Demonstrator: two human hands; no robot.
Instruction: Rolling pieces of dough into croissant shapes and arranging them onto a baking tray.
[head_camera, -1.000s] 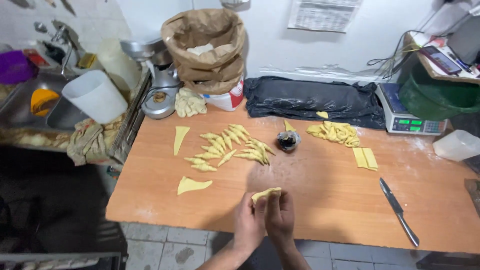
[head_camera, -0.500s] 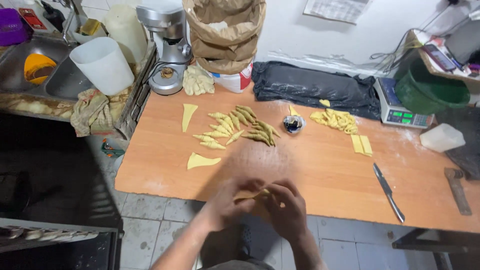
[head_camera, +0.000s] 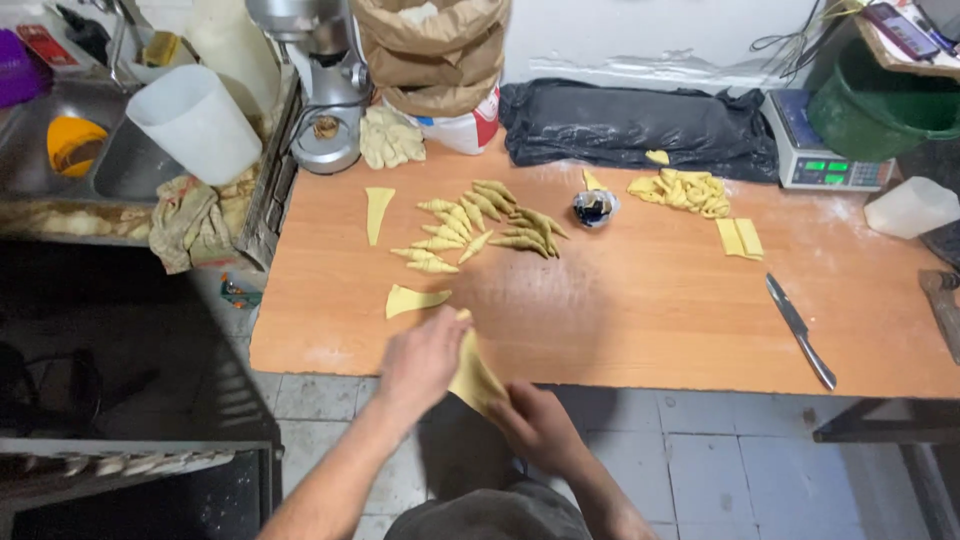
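Now both hands pinch one dough triangle (head_camera: 473, 375) at the table's (head_camera: 650, 320) near edge: left hand (head_camera: 425, 360) grips its upper end, right hand (head_camera: 540, 425) its lower; long axis slants between them.

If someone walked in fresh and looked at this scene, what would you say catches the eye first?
First, the two hands at the near edge of the wooden table: the left hand and right hand stretch a yellow dough triangle between them. Behind them, mid-table, lies a fan of rolled dough pieces. A knife lies toward the right edge, and a brown paper sack stands at the back.
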